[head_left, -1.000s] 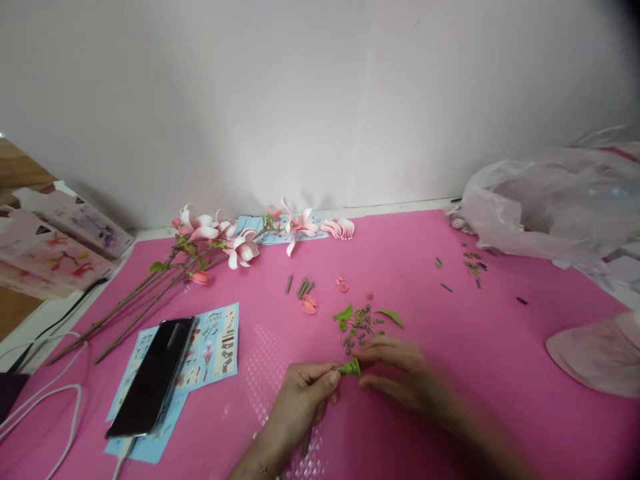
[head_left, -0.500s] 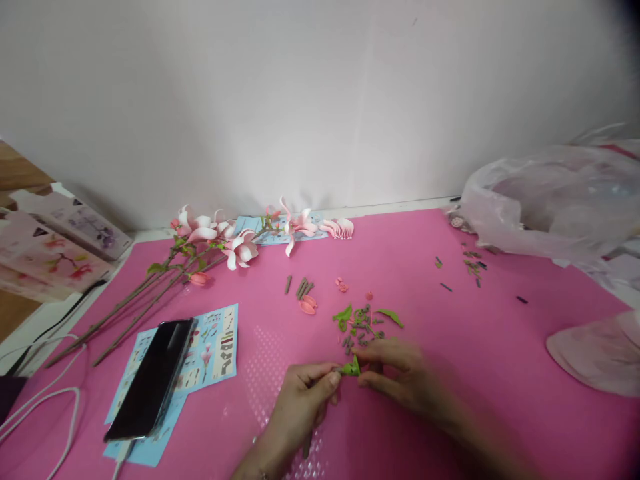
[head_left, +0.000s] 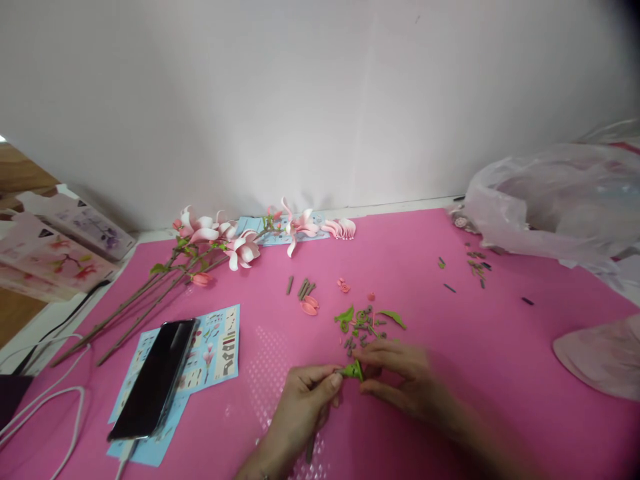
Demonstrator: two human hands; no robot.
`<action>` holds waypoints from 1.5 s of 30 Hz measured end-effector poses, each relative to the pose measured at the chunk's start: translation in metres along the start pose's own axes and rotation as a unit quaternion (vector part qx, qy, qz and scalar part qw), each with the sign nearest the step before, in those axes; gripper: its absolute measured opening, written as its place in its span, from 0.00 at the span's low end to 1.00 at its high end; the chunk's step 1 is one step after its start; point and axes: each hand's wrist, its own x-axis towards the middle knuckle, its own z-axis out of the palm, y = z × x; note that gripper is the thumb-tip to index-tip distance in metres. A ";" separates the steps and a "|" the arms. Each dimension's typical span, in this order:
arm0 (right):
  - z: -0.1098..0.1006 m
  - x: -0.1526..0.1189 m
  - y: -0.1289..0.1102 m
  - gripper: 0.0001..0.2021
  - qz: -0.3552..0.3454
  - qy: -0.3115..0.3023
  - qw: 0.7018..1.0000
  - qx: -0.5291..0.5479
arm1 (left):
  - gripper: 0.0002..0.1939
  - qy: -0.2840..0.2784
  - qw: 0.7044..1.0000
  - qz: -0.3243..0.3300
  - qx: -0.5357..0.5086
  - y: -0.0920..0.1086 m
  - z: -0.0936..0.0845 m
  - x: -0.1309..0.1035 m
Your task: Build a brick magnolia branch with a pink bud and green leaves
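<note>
Low over the pink mat, my left hand [head_left: 309,400] pinches a brown toy flower stem [head_left: 311,448], whose lower end shows beneath the palm. A bright green piece [head_left: 353,371] sits at the tip of the stem, its flared side toward the right. From that side my right hand [head_left: 400,375] closes thumb and fingers on the green piece's edge. Just beyond my fingers lies a pile of small brown and green parts [head_left: 364,325], with a green leaf [head_left: 393,317] at its right.
Finished flower branches [head_left: 200,257] lie at the back left. A black phone [head_left: 153,380] rests on instruction sheets [head_left: 227,347]. Pink petals [head_left: 340,229] and coral petals [head_left: 309,305] lie farther back. Boxes [head_left: 65,253] stand left, a plastic bag [head_left: 530,200] right.
The whole view has shifted slightly. Both hands stay together at the green piece, with almost no visible movement.
</note>
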 end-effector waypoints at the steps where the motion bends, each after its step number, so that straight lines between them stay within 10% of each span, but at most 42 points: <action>1: 0.001 0.000 0.001 0.10 -0.002 0.003 1.000 0.000 | 0.18 0.000 1.000 0.001 0.003 0.001 0.000 0.000; 19: 0.000 0.001 -0.006 0.13 0.110 -0.008 0.994 -0.014 | 0.17 0.013 0.999 0.016 0.028 0.001 0.001 -0.004; 28: 0.001 0.000 0.000 0.13 0.005 0.023 0.999 0.031 | 0.15 0.022 0.995 0.056 0.082 -0.001 -0.003 -0.003; 45: 0.006 -0.001 -0.004 0.09 0.017 -0.001 1.000 0.001 | 0.14 -0.001 0.980 0.121 0.155 0.009 -0.001 -0.007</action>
